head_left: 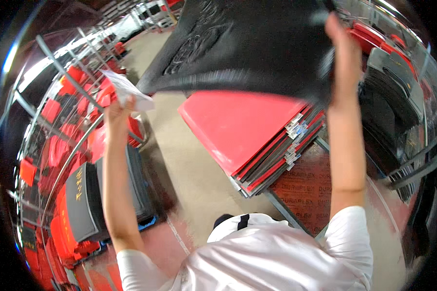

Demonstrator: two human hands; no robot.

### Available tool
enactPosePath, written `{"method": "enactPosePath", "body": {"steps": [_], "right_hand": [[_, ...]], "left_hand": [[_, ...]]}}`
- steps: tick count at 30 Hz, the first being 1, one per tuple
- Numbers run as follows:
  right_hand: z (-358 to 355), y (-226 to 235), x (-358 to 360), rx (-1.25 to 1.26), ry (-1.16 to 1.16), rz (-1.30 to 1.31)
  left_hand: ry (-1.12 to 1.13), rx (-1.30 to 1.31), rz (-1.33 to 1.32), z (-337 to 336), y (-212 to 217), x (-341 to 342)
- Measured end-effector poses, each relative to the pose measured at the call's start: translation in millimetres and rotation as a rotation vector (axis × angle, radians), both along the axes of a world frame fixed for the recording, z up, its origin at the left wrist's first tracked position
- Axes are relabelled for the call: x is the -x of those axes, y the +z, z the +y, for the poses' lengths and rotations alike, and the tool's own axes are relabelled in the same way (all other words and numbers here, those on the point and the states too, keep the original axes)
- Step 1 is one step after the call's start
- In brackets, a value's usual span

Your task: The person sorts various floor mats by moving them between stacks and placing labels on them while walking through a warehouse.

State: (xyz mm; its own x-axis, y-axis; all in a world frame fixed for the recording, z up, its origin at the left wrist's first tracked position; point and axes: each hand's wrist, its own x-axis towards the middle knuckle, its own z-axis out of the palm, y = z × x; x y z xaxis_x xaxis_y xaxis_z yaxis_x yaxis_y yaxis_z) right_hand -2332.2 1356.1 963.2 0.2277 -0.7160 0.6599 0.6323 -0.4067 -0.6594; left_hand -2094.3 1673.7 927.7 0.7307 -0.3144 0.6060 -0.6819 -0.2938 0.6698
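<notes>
A black mat (257, 48) with an embossed pattern is raised in front of me, its lower edge blurred by motion. At its right edge is my right hand (345, 63), closed on the mat, with the fingers partly smeared. My left hand (119, 110) pinches a white sheet of paper (128, 90) beside the mat's lower left corner. Whether those fingers also touch that corner I cannot tell. Below the mat stands a stack of red and dark mats (243, 131), red on top, with small labels (296, 128) along its right side.
The stack rests on a brown board (301, 194) with a metal frame. Grey and red mats (85, 201) hang at left, near metal racks (58, 63) with red pieces. Dark mats (388, 106) are piled at right. A pale floor aisle (179, 160) runs between.
</notes>
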Motion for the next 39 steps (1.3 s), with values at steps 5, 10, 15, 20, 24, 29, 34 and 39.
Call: {"method": "enactPosePath", "body": {"steps": [5, 10, 15, 20, 24, 29, 34, 39], "right_hand": [[42.0, -178.0, -86.9, 0.120, -0.016, 0.398], [67.2, -377.6, -114.7, -0.622, 0.268, 1.090], [4.5, -390.8, -138.3, -1.371, -0.076, 0.558], [3.8, -383.5, -149.7, -0.729, -0.306, 0.993], [7.2, -409.8, -144.4, -0.753, -0.488, 1.110], [4.3, -435.0, -115.5, -0.693, -0.330, 1.238], [-5.0, -322.2, -114.2, -0.206, -0.444, 1.450], [-31.8, -277.5, -101.6, -0.489, 0.256, 1.167]], "left_hand": [[-0.009, -0.198, 0.346, -60.6, -196.4, -199.8], [0.030, 0.094, 1.102, -99.1, -350.8, -241.8], [-0.216, 0.563, 1.415, -109.6, -375.5, -258.8], [-0.232, 0.340, 1.366, -121.8, -360.8, -276.5], [-0.162, 0.294, 1.282, -128.7, -385.8, -268.2], [-0.256, -0.499, 1.265, -116.2, -347.5, -280.6], [-0.706, -0.880, 0.638, -158.6, -264.9, -209.7], [-1.357, -1.007, 0.563, -258.0, -265.2, -96.6]]}}
